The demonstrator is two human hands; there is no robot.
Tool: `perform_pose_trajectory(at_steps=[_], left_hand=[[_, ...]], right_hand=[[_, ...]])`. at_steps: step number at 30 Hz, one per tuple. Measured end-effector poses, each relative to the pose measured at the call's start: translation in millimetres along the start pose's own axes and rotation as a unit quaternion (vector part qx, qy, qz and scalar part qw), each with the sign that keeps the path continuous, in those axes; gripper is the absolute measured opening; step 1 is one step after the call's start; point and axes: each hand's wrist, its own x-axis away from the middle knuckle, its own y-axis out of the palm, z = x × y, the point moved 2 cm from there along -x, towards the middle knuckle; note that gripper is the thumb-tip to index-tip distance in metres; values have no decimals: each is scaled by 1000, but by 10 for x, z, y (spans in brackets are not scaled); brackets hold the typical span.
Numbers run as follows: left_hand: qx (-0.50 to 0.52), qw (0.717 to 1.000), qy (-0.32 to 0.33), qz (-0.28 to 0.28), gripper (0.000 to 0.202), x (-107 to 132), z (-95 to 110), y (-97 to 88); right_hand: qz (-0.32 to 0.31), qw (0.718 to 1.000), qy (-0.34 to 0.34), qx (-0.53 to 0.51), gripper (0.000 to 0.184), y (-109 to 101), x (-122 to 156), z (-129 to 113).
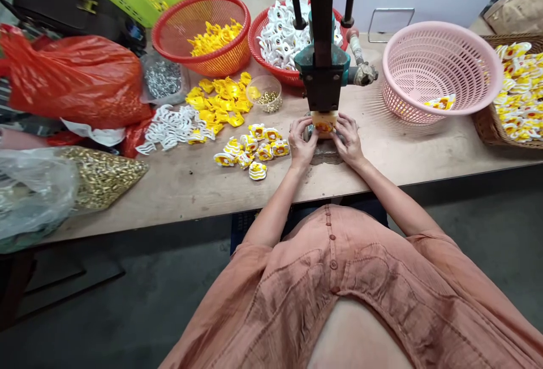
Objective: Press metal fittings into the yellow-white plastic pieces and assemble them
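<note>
A green bench press stands in front of me. Under its ram is a small yellow, orange and white plastic piece, partly hidden by my fingers. My left hand has its thumb and fingers closed at the left side of the piece. From the right side, my right hand pinches at it in the same way. Left of my left hand lies a group of yellow and white plastic pieces. Further left are loose yellow plastic parts and white wavy parts.
Behind are a red basket of yellow parts and another red basket of white parts. A small tub holds brass bits. At right stand a pink basket and a wicker tray. Bags crowd the left.
</note>
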Motion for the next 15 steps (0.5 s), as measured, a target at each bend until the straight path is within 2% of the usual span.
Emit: perform_pose_trajectory(at_steps=[7, 12, 15], left_hand=[[7, 1000, -20, 14, 33, 42, -63, 50], [12, 1000, -14, -11, 33, 78, -80, 53], [-2, 999, -17, -41, 34, 44, -109, 23]], right_hand=[[3, 1000, -22, -2, 33, -50, -101, 76], [-21, 1000, -7, 4, 32, -80, 46, 21], [-12, 999, 26, -43, 35, -174, -8, 33]])
